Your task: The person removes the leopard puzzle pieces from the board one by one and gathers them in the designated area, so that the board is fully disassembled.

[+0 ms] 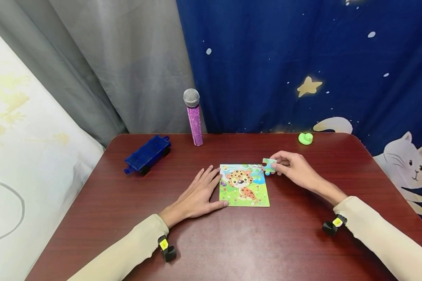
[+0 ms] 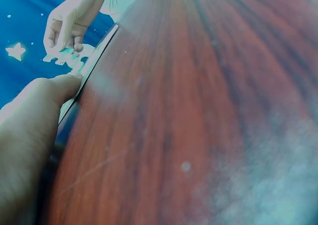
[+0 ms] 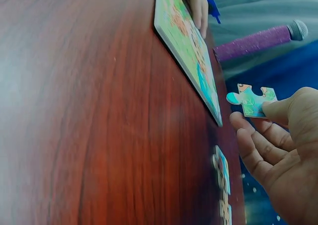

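A square leopard jigsaw board point(image 1: 244, 186) lies flat in the middle of the dark red table point(image 1: 253, 242). My left hand point(image 1: 201, 193) rests flat on the table, its straight fingers touching the board's left edge. My right hand point(image 1: 280, 166) pinches a small blue-green puzzle piece point(image 1: 268, 165) at the board's top right corner. The right wrist view shows the piece point(image 3: 251, 101) held just above the table beside the board point(image 3: 186, 43), between thumb and fingers point(image 3: 248, 140). In the left wrist view my left thumb point(image 2: 62, 86) lies against the board's edge.
A purple glitter microphone point(image 1: 194, 116) stands upright at the table's back edge. Left of it lies a blue toy wagon point(image 1: 147, 154). A small green duck point(image 1: 305, 138) sits at the back right. Loose puzzle pieces point(image 3: 222, 170) lie on the table under my right hand.
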Demonstrator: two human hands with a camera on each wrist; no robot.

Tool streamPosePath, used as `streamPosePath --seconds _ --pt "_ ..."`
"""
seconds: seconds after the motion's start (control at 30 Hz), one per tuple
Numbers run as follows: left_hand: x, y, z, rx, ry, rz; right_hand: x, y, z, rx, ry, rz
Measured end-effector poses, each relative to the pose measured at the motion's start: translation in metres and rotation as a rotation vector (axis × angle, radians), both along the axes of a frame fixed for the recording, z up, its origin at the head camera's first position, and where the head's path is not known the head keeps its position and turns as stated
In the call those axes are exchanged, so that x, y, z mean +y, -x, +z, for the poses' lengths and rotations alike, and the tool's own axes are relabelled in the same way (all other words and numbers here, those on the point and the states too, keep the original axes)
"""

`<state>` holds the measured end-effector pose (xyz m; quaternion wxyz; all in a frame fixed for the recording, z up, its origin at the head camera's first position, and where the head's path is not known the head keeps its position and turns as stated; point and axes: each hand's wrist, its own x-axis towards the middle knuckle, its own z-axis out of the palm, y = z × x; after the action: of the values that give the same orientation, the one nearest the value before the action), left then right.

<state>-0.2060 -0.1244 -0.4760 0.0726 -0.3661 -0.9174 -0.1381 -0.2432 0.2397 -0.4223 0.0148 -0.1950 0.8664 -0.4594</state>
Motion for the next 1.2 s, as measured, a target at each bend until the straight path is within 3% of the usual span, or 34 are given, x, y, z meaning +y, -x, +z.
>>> streamPosePath --seconds 0.3,0.4,0.77,1.2 --pt "-0.002 -0.001 0.001 0.001 0.006 -0.004 0.020 -0.007 0.007 0.041 -0.041 -0.060" --pt "-0.002 -0.001 0.000 0.002 0.009 -0.003 0.032 -0.004 0.000 0.048 -0.048 -0.073" --pt "-0.002 -0.001 0.000 0.021 -0.011 -0.005 0.057 -0.004 -0.002 0.081 -0.021 -0.146" --pt "-0.001 -0.002 0.003 0.008 -0.001 -0.004 0.095 -0.001 -0.011 0.103 -0.109 -0.199"
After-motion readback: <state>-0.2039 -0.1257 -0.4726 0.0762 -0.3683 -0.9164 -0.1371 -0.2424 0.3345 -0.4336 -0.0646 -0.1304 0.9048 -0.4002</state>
